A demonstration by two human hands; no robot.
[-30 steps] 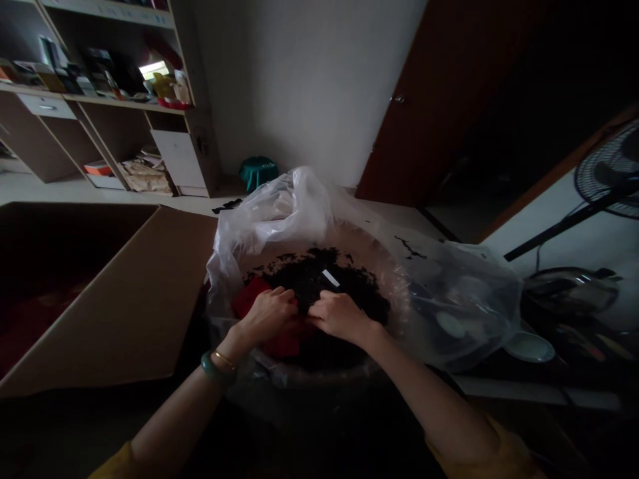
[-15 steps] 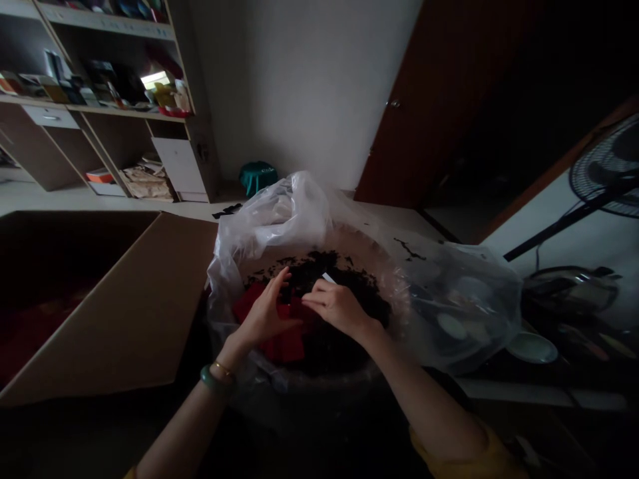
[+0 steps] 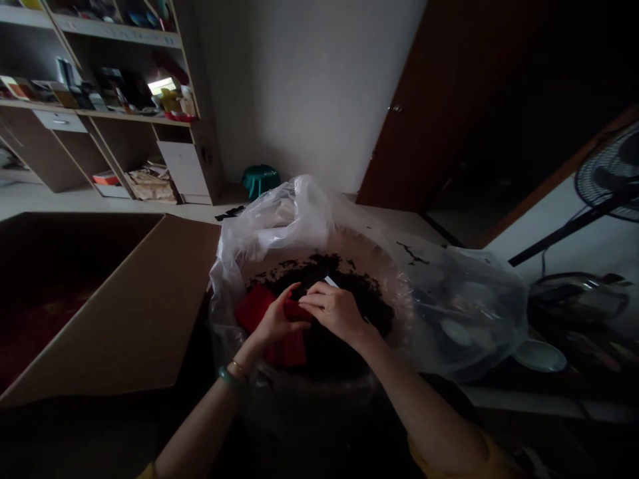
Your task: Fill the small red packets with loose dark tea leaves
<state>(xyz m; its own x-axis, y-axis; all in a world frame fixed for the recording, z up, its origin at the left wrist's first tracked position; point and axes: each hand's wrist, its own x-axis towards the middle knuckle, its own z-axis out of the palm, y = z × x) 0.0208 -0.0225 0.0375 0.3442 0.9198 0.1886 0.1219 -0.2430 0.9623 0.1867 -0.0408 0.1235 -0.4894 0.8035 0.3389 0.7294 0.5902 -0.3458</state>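
A small red piece (image 3: 297,309), perhaps fabric, sits between my two hands over a plastic-lined round tub (image 3: 384,266). My left hand (image 3: 275,319) curls around its left side, thumb below and fingers above. Pinched fingers of my right hand (image 3: 337,311) meet the upper right edge of the red piece. A thin white strip (image 3: 330,281) sticks out above the right hand; its other end is hidden. Beneath lie more red pieces (image 3: 255,307), left of and under my left hand, on a heap of black scraps (image 3: 367,293).
An open cardboard box (image 3: 144,313) with dark red contents stands at left. Clear plastic sheeting (image 3: 464,299) spreads right of the tub, near a bowl (image 3: 539,355) and a fan (image 3: 609,173). Behind are a shelf unit (image 3: 180,166), a green covered object (image 3: 260,181) and a brown door (image 3: 404,133).
My left hand has moved right and closed in around the red piece, nearer my right hand. The right hand stays pinched. The whole view has shifted slightly.
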